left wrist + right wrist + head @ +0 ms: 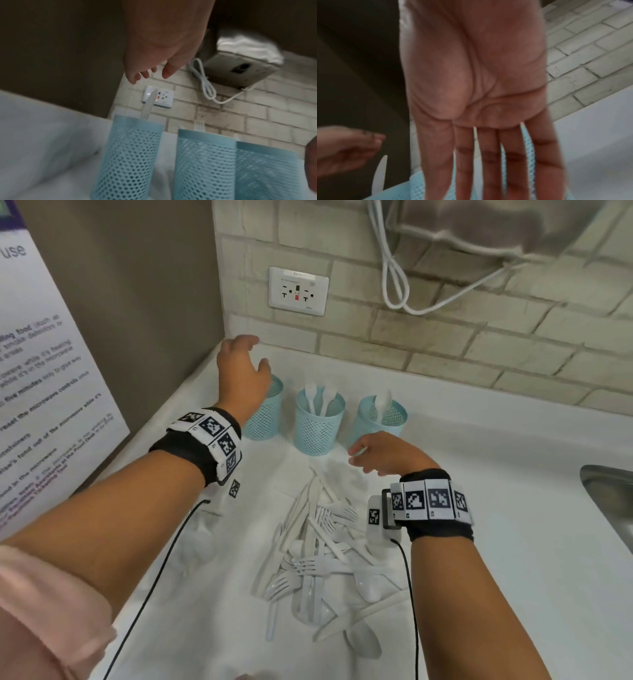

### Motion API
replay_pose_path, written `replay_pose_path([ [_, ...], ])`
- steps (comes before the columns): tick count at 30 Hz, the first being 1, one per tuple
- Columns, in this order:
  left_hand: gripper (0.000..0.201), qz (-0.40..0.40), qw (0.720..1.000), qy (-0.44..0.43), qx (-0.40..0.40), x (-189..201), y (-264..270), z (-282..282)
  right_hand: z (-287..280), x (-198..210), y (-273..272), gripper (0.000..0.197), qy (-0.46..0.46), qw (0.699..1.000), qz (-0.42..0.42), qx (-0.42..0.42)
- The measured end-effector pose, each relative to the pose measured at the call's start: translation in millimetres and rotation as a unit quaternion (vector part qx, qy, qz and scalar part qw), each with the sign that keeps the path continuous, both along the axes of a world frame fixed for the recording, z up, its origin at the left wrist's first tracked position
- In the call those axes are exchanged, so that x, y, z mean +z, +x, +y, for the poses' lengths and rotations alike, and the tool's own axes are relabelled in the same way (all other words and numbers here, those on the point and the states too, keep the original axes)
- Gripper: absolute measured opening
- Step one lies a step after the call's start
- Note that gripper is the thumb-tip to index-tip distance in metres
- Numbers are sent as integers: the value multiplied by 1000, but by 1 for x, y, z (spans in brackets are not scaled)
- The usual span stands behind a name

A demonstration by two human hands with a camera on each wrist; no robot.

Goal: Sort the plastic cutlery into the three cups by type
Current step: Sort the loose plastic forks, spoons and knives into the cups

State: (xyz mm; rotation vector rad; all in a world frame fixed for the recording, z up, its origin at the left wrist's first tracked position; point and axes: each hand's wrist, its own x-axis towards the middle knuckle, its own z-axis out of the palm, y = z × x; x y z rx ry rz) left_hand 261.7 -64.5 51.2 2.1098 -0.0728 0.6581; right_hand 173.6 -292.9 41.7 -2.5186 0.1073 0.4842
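Head view: three blue mesh cups stand in a row on the white counter (513, 508) at 12 o'clock of a heap of white plastic cutlery (322, 556). The left hand (239, 371) hovers above the left cup (265, 412), fingers relaxed and spread, holding nothing. The right hand (383, 455) hangs at 6 o'clock of the right cup (382, 417), fingers straight, empty. The middle cup (320, 422) holds white pieces whose type is blurred here.

Left wrist view: a knife (148, 104) stands in the left cup and fork tines (199, 125) rise from the middle cup, details the head view hides. A wall outlet (161, 97) and a looped white cable (205, 83) lie at 12 o'clock.

Right wrist view: the open palm shows, fingers (488, 162) extended over blue mesh.
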Motion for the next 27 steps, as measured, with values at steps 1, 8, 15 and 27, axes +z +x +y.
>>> replay_pose_path([
  [1, 31, -29, 999, 16, -9, 4, -11, -6, -2, -1, -4, 30, -38, 999, 31, 7],
  [8, 38, 348, 852, 338, -196, -15, -78, -43, 16, -33, -15, 42, -152, 987, 2, 46],
  [15, 33, 475, 798, 288, -235, -56, -107, -51, 38, -63, -14, 38, -212, 975, -42, 40],
  [27, 19, 512, 838, 52, -181, -50, -100, -41, 13, -61, -2, 17, -48, 995, -63, -64],
])
